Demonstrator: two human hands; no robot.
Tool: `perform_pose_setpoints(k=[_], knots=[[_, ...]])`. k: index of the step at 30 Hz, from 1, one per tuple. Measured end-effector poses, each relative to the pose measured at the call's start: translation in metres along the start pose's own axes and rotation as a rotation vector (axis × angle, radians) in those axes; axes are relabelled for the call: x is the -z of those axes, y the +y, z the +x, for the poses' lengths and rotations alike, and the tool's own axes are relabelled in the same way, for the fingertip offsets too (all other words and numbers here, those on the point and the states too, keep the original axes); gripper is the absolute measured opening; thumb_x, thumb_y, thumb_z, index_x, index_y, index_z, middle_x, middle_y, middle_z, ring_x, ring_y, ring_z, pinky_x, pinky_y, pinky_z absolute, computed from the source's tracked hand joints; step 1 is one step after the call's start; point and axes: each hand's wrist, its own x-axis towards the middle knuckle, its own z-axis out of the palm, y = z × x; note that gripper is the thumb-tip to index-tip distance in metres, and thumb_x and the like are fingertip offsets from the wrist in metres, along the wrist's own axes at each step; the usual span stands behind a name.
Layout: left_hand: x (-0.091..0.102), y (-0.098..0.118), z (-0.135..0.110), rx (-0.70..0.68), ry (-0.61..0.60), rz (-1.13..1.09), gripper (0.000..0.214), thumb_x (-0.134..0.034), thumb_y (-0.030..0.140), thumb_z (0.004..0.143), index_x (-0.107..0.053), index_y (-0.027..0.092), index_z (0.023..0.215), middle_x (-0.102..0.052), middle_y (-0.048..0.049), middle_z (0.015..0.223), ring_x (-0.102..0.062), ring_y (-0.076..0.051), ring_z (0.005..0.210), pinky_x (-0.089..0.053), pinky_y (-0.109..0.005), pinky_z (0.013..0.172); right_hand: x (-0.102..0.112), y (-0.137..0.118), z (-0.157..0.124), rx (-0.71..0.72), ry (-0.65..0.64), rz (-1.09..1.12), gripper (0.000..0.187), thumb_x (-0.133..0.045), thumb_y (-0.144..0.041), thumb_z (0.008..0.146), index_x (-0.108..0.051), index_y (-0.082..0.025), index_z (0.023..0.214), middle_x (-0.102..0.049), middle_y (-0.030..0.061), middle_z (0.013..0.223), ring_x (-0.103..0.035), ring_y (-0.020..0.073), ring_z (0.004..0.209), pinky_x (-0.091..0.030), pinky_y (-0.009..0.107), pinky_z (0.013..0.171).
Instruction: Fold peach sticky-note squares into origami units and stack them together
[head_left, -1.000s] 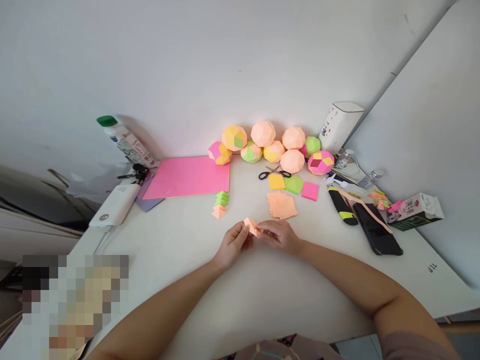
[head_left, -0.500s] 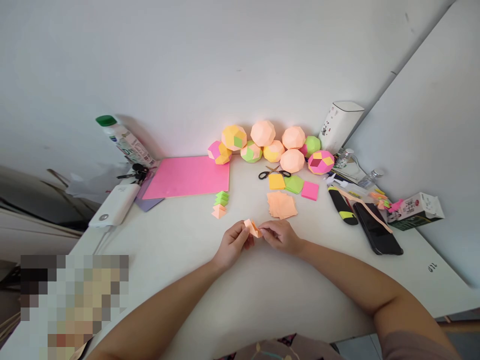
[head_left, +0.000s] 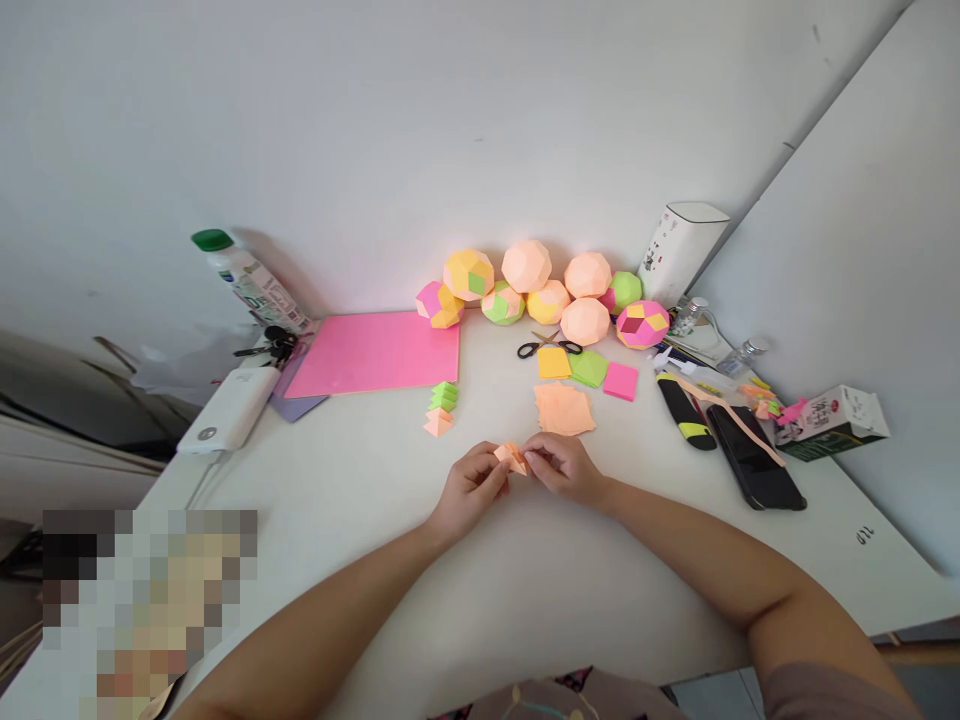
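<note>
Between my hands is a small folded piece of peach paper (head_left: 511, 459), with creased faces standing up. My left hand (head_left: 469, 492) pinches its left side between thumb and fingers. On its right edge, the fingertips of my right hand (head_left: 564, 468) are closed. Just beyond lies a loose stack of peach paper squares (head_left: 564, 408). Yellow (head_left: 553, 363), green (head_left: 589, 369) and pink (head_left: 620, 381) paper squares sit behind that stack. Left of them stand folded green pieces (head_left: 444, 396) and folded peach pieces (head_left: 439, 422) in a short row.
Several faceted paper balls (head_left: 526, 267) line the wall. Black-handled scissors (head_left: 549, 346) lie before them. A pink sheet (head_left: 375, 352), a bottle (head_left: 255, 285) and a white power bank (head_left: 229, 410) are at left. A phone (head_left: 756, 460), a cutter (head_left: 686, 412) and a carton (head_left: 832, 420) are at right.
The folded peach paper has shifted slightly right and turned, now showing more raised points. Both hands have moved a little with it, keeping their grip.
</note>
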Motion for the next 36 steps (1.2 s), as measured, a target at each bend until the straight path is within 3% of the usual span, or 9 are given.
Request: perform_pose_setpoints(k=[11, 17, 31, 36], knots=[[-0.003, 0.0, -0.001, 0.027, 0.084, 0.051, 0.031, -0.055, 0.027, 0.081, -0.051, 0.016, 0.053, -0.05, 0.0004, 0.068, -0.045, -0.01, 0.056, -0.035, -0.023, 0.051, -0.002, 0.005, -0.002, 0.026, -0.009, 0.034, 0.008, -0.05, -0.017, 0.082, -0.058, -0.016, 0.085, -0.061, 0.0025, 0.072, -0.051, 0.0095, 0.054, -0.044, 0.021, 0.049], [-0.002, 0.002, -0.001, 0.057, 0.047, 0.002, 0.032, -0.052, 0.032, 0.084, -0.054, 0.016, 0.056, -0.049, 0.0006, 0.066, -0.047, -0.01, 0.056, -0.037, -0.023, 0.052, -0.003, 0.011, -0.004, 0.063, -0.09, 0.036, 0.022, -0.058, -0.021, 0.078, -0.056, -0.017, 0.1, -0.059, 0.0037, 0.081, -0.051, 0.0093, 0.056, -0.044, 0.021, 0.049], [-0.002, 0.002, -0.001, 0.061, 0.035, 0.007, 0.034, -0.052, 0.033, 0.085, -0.054, 0.016, 0.056, -0.047, 0.0013, 0.065, -0.045, -0.009, 0.055, -0.036, -0.023, 0.052, -0.003, 0.009, -0.002, 0.067, -0.039, 0.103, 0.008, -0.054, -0.022, 0.083, -0.056, -0.016, 0.087, -0.059, 0.0043, 0.077, -0.051, 0.0101, 0.056, -0.044, 0.022, 0.048], [-0.002, 0.002, -0.001, 0.104, -0.017, -0.083, 0.028, -0.051, 0.039, 0.086, -0.057, 0.017, 0.069, -0.053, 0.0015, 0.063, -0.047, -0.01, 0.054, -0.036, -0.023, 0.051, -0.002, 0.006, 0.0, 0.052, -0.026, 0.096, 0.009, -0.052, -0.017, 0.082, -0.059, -0.016, 0.088, -0.06, 0.0044, 0.076, -0.05, 0.0098, 0.055, -0.043, 0.022, 0.049]])
